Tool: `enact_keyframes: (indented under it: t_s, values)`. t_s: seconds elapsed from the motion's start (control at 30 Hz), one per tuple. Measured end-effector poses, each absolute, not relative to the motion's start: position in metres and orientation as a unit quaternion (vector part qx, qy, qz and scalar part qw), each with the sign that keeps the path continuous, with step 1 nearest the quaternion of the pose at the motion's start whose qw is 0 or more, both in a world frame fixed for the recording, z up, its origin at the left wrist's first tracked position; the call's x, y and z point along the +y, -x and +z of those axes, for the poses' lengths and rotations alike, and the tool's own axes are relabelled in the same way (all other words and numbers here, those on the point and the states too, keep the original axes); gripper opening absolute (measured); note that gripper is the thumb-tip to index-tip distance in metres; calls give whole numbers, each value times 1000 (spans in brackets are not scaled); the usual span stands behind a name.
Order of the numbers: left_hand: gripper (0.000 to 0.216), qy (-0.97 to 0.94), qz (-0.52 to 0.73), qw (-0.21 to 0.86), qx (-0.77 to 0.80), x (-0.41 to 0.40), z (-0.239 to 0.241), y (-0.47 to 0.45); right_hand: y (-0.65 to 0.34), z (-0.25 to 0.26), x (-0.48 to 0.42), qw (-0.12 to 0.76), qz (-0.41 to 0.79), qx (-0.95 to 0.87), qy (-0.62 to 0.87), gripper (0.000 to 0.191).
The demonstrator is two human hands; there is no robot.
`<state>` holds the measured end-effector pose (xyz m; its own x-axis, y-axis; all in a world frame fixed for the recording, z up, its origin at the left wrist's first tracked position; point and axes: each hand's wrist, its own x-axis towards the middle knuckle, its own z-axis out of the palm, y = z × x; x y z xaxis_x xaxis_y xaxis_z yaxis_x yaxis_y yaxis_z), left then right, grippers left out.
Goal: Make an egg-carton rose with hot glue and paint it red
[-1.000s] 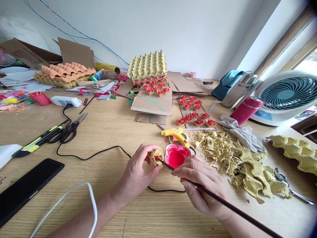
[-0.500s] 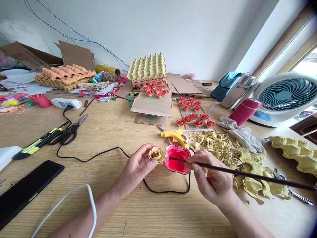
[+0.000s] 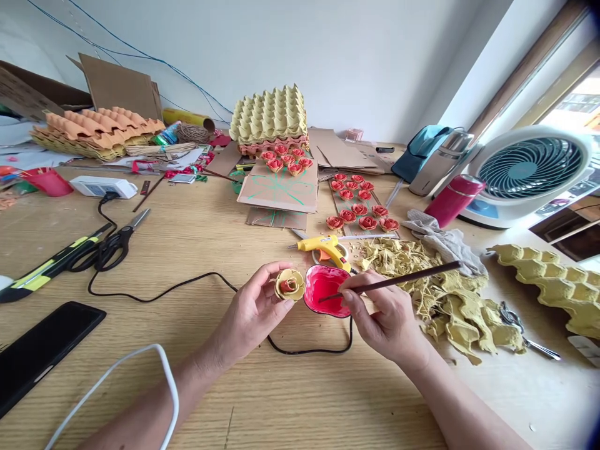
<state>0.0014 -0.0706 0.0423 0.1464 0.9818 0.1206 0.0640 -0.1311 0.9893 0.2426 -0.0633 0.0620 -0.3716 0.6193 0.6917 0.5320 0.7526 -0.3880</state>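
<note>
Surface: a wood-grain surface (image 3: 197,250) before a pale wall (image 3: 356,62); read the clock from the red dish, 12 being away from you.
Red dish (image 3: 312,279): in the middle of your work, red paint (image 3: 327,285) inside it.
Flower: the yellow flower (image 3: 290,285) is just beside the dish at 9 o'clock, raised in your left hand (image 3: 255,306); your grip there is pinched on its outer petals.
Brush: your right hand (image 3: 391,312), at 4 o'clock, has its grip closed round the dark brush (image 3: 407,278), tip down in the dish.
Just changed: a second ago the tip was at the flower's heart; now it is in the paint. In the last half second you swung the handle from just past 3 o'clock to between 2 and 3. The flower, then turned toward the brush, now faces up at you.
Meaning: you are adding no colour at this instant; red shows at the centre only and the outer petals look bare, so I judge the colouring partial.
Red flowers: a group (image 3: 360,209) lies between 12 and 1 o'clock.
Glue gun: the yellow glue gun (image 3: 323,245) sits at 12.
Scraps: yellow scraps (image 3: 452,306) spread at 3.
</note>
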Motion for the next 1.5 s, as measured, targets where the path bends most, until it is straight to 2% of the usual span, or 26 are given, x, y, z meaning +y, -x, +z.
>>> enact_keyframes:
  t_s: [0.23,0.63,0.83,1.0,1.2,1.5]
  values:
    - [41,-636,466,413,456,-72,38,-1,-241,61,-60,420,57,-835,352,11]
    - [38,-629,469,468,406,-72,35,1,-240,61,-60,424,61,-824,372,18]
    - [38,-650,475,434,404,-71,34,1,-248,59,-65,508,60,-776,369,13]
    - [40,-683,459,399,404,-72,35,1,-244,61,-74,594,128,-739,290,19]
    - [39,-726,435,361,393,-75,36,1,-232,71,-81,560,138,-788,216,18]
    - [39,-749,424,332,385,-77,38,0,-226,77,-80,516,97,-826,203,15]
